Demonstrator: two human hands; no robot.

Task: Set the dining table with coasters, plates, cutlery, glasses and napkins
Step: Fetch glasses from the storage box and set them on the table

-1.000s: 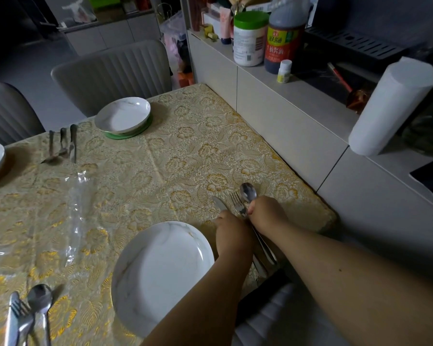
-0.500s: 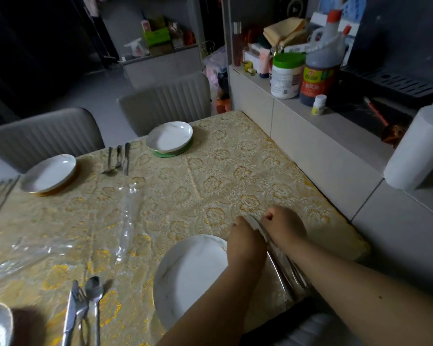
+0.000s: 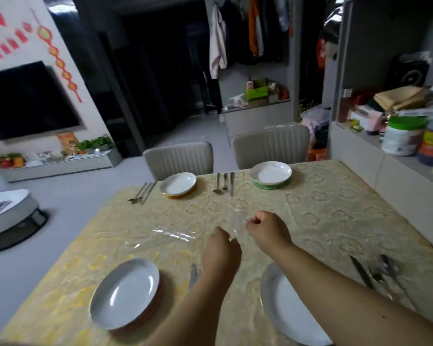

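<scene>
Both hands out over mid-table: right hand [image 3: 266, 227] curled, seemingly pinching clear plastic wrap [image 3: 173, 236]; left hand [image 3: 221, 248] loosely curled just beside it, grip impossible to confirm.
That wrap lies flat on the yellow tablecloth [image 3: 335, 208] between the four plates, near-invisible but for glare; I'd judge it feather-light, limp and clingy, best lifted by an edge. Near right plate [image 3: 285, 318] is cut off by the frame; cutlery [image 3: 378, 273] at its right is motion-blurred. A knife [image 3: 193, 275] peeks past the left forearm. No glasses or napkins visible.
</scene>
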